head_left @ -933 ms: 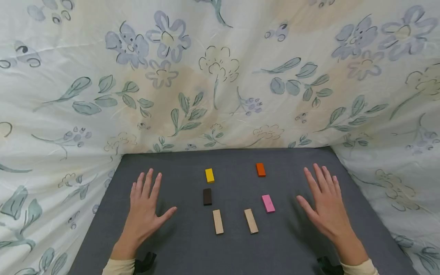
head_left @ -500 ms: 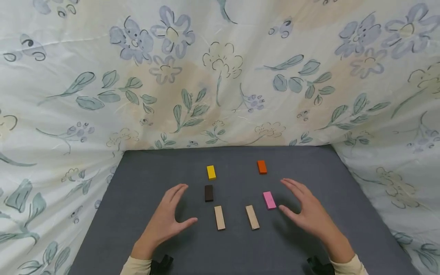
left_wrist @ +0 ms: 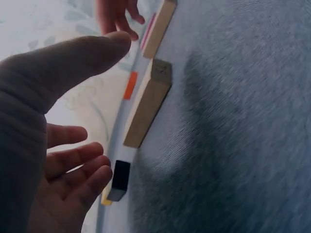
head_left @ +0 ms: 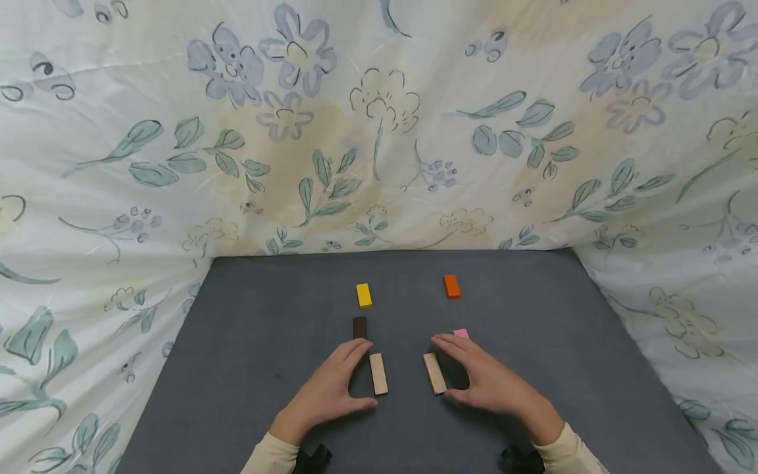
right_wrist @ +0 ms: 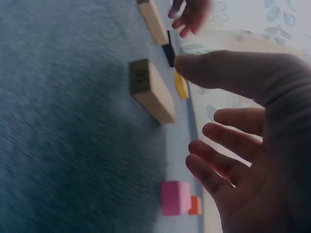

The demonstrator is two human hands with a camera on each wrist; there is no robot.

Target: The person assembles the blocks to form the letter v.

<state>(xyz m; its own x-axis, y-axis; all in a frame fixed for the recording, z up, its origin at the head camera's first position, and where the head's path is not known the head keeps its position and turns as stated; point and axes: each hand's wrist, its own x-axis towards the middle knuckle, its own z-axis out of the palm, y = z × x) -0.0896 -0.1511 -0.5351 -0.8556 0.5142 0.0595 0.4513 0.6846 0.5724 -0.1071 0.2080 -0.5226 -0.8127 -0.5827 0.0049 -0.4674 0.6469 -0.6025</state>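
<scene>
Nearest the camera, a cream sleeve (head_left: 274, 455) on the left arm and another on the right, with a black piece (head_left: 312, 459) at the left wrist. Left hand (head_left: 331, 388) was spread, thumb well away from fingers, nothing held; its thumb and fingers stood around the near-left side of the left wooden block (head_left: 378, 374), just beside it with a gap. Right hand (head_left: 497, 385), same shape mirrored, thumb and fingers apart, holding nothing, just beside the right wooden block (head_left: 435, 373). Both wooden blocks lay lengthwise on the gray table (head_left: 266, 296), apart from each other, between the hands; the end facing the person carried a dark mark, too blurred to read. A bit farther, the dark block (head_left: 359, 327) sat behind the left fingertips, which covered its near end; contact there, can't tell. Pink block (head_left: 461, 333) lay behind the right hand, mostly hidden in the head view. Farther still, yellow block (head_left: 364, 295) on the left, orange block (head_left: 452, 286) on the right, well apart. Flowered cloth (head_left: 509, 210) hung at the table's far edge.
</scene>
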